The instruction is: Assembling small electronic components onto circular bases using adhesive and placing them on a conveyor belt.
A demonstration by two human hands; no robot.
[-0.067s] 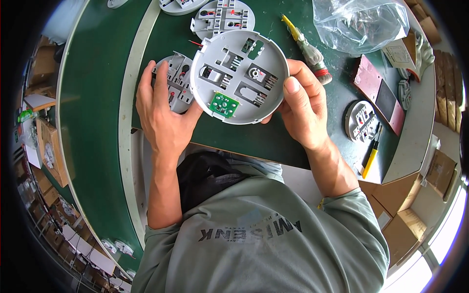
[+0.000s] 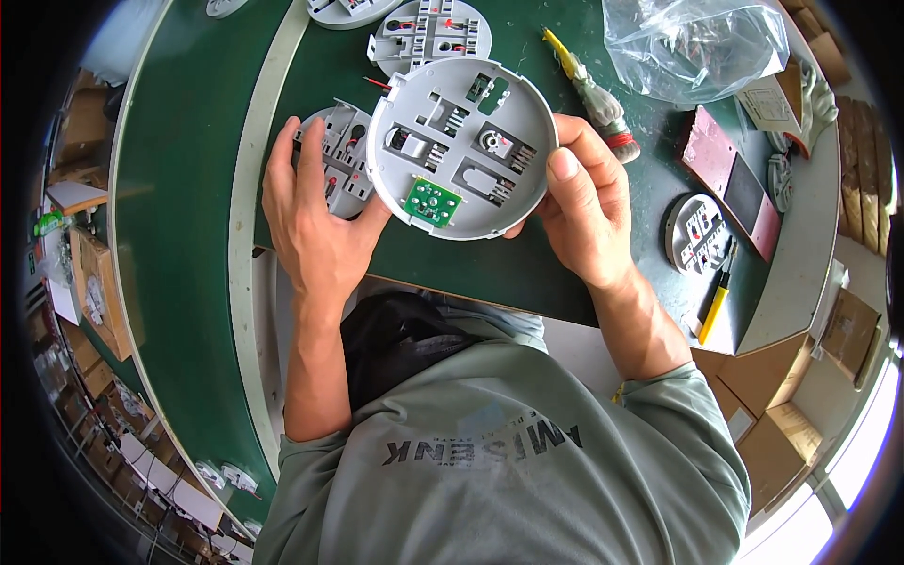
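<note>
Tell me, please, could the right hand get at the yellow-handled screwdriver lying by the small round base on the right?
Probably yes, once freed. The right hand now grips the round grey plate together with the left hand. The yellow-handled screwdriver lies uncovered on the green table just to its right, with nothing between them.

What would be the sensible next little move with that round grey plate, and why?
Probably press the small green circuit board flat into the round grey plate: it sits at the plate's lower rim looking slightly tilted, while the left hand and right hand steady the plate's edges.
</note>
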